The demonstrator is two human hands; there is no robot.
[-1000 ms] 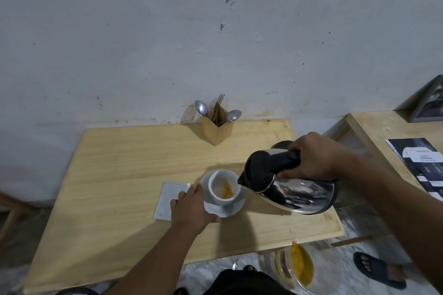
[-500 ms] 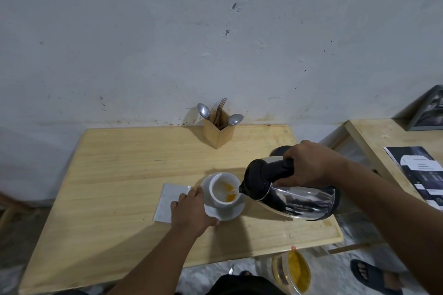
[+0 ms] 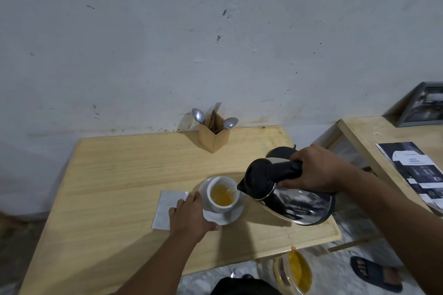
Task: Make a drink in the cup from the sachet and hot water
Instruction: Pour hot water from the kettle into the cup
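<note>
Right hand (image 3: pixel 316 170): fingers curled tight round the black handle (image 3: pixel 286 171) of the kettle (image 3: pixel 297 201), thumb underneath against the steel body, knuckles up. Wrist bent inward; forearm runs off to the lower right corner. Kettle held off the table, tipped well over to the left, black lid end low, spout (image 3: pixel 241 187) just above the right rim of the cup (image 3: pixel 221 195). A thin stream of water falls from spout into cup.

Left hand (image 3: pixel 190 217): fingers spread in a loose curl, tips against the near-left edge of the saucer (image 3: pixel 229 217), thumb lying along its front rim. Palm down, back of hand to the camera. Forearm comes straight up from the bottom edge. Whether the fingers pinch the saucer or only press on it, cannot tell.

Cup white, upright on the saucer, about half full of yellow-orange liquid. Saucer sits on the wooden table (image 3: pixel 124 175), right of centre, toward the near edge. A white paper square (image 3: pixel 165 208), possibly the sachet, lies flat just left of the saucer, partly under the left hand.

At the back edge by the wall (image 3: pixel 167 43): wooden holder (image 3: pixel 214 136) with two spoons and a fork. Black kettle base (image 3: pixel 280 152) behind the kettle. Under the table's near edge, a jar (image 3: pixel 296 272) with yellow contents.
</note>
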